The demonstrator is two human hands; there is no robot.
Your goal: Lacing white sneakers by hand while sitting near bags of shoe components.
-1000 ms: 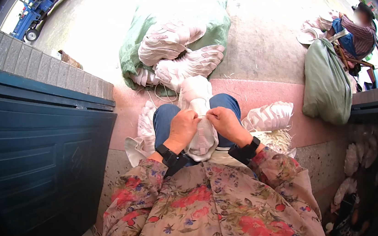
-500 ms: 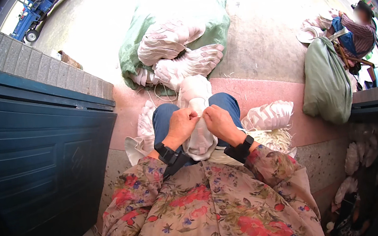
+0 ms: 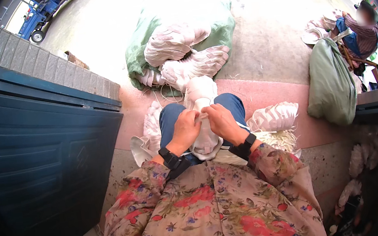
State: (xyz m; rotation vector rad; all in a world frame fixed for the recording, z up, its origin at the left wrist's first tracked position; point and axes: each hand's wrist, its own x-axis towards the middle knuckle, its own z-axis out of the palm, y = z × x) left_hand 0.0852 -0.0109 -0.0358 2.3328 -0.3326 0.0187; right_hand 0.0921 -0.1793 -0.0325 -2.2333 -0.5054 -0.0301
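A flowered jacket fills the nearest ground, its sleeves ending behind black wrist bands, so no cloth hangs over the fingers. Left hand and right hand meet over a white shoe upper, thumb and forefinger of each apparently pressed together in a pinch; what thin thing lies between them, I cannot tell. The upper lies lengthwise between the knees, which seem to prop it and leave both hands free. The knuckles hide part of its middle.

Just outside the right knee sits a row of nested uppers beside a heap of pale strands, probably set there for easy reach; more white pieces lie outside the left knee. A dark blue door walls off the left side. Ahead, an open green sack with bundled uppers blocks the way forward. Farther right, a full sack stands before a seated person; a blue vehicle is far left.
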